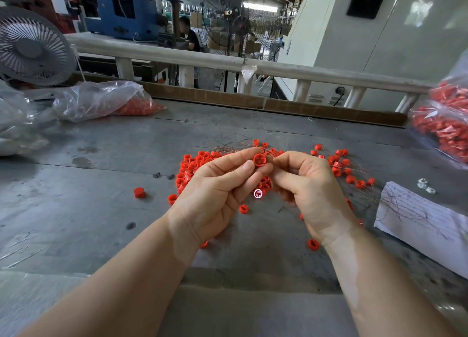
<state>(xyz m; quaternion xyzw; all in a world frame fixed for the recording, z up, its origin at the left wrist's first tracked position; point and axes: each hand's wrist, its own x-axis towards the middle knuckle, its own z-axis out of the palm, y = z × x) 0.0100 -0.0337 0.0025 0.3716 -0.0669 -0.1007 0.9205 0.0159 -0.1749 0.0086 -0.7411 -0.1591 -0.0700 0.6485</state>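
L hand [215,187] is pinching a cap [260,159] over the pile [192,165] at bench [96,200] centre; R hand [310,184] is touching it, grip can't tell.

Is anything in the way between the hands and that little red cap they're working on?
No, nothing visible. The left hand pinches the red cap between thumb and fingers, above the pile of caps on the table. The right hand is right beside it, fingers curled; what it holds is unclear.
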